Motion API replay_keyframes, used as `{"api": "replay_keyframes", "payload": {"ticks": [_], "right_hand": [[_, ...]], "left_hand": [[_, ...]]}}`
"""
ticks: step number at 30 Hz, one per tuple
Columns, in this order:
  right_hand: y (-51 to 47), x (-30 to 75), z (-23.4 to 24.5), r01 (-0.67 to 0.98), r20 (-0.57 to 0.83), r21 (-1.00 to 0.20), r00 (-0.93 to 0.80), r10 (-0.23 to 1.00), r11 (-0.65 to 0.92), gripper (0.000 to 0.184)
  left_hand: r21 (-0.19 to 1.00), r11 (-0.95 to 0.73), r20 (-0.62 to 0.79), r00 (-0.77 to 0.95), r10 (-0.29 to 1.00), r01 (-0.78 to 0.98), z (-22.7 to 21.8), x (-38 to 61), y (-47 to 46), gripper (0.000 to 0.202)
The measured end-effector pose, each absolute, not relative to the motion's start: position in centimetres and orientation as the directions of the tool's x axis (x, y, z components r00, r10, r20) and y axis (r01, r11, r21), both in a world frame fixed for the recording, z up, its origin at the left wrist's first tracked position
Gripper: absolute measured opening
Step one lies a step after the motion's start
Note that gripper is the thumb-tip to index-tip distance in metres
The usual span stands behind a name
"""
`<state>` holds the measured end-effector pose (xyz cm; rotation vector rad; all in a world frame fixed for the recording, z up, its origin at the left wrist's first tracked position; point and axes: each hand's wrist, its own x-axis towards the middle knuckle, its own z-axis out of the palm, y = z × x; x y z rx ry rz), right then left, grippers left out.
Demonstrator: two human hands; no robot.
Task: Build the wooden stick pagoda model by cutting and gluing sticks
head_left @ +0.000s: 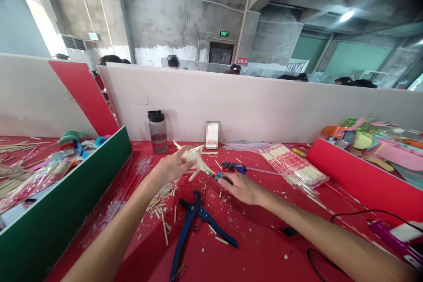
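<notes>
1. Head view: left hand (pixel 173 165) grips a stick-built wooden piece (pixel 198 161), at the far middle of the red table (pixel 261 246), left of the glue gun (pixel 238 168).
2. Right hand (pixel 243 187) is closed round a small knife-like tool (pixel 211 175), tip towards the piece; contact unclear.
3. Step in hand, judged: trimming or scraping the piece.
4. Next move probably calls for a steady left hold, fingers clear of the tip.
5. Blue cutter (pixel 189 225) lies near, untouched, among offcuts (pixel 165 228).
</notes>
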<state>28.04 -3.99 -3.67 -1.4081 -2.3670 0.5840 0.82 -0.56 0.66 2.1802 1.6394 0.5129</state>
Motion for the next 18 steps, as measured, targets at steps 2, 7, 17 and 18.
{"api": "replay_keyframes", "payload": {"ticks": [2,7,17,18], "right_hand": [[-4.08,28.03,-3.42,0.746,0.050,-0.524,-0.456,0.889,0.412,0.051],[-4.11,28.00,-3.43,0.732,0.019,-0.564,-0.451,0.892,0.382,0.050],[-4.43,27.90,-3.48,0.736,0.027,-0.565,-0.435,0.900,0.372,0.046],[-4.41,27.95,-3.50,0.740,0.027,-0.562,-0.431,0.902,0.370,0.046]], "left_hand": [[0.487,-0.265,0.075,0.262,0.962,0.833,0.85,0.90,-0.71,0.064],[0.469,-0.260,0.060,0.264,0.963,0.844,0.80,0.81,-0.66,0.069],[0.483,-0.256,0.066,0.257,0.964,0.837,-0.02,0.37,0.05,0.070],[0.484,-0.255,0.066,0.255,0.965,0.837,-0.03,0.37,0.06,0.070]]}}
